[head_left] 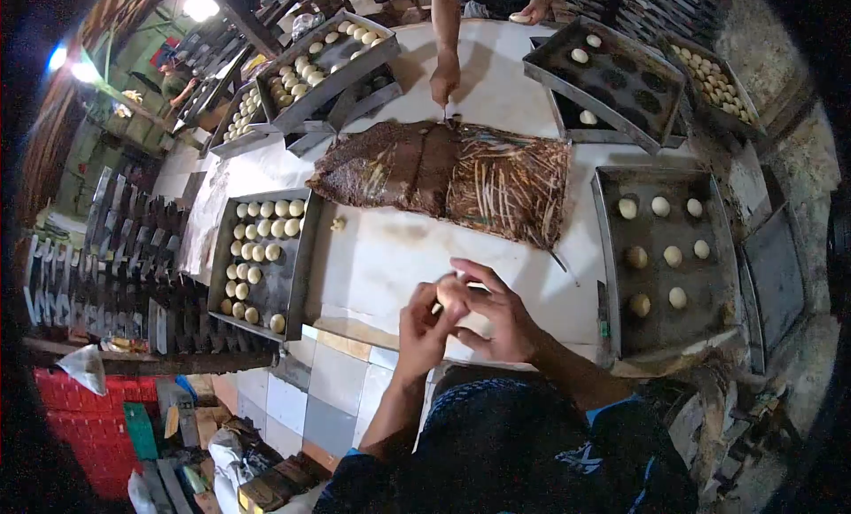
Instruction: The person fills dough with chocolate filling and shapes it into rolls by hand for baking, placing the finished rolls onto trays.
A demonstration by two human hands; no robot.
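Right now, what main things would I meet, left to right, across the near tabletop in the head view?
Grey metal tray of crowded pale dough balls, left hand, right hand, grey metal tray of spaced dough balls.

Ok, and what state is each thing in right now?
Left hand: fingers curled at a small ball
Right hand: fingers partly spread
Small ball: between both hands
Dark slab: flat on the table, streaked
Near left tray: partly filled with dough balls
Near right tray: dough balls spaced apart
Far right tray: askew on another tray, two dough balls
Hanging lamp: lit
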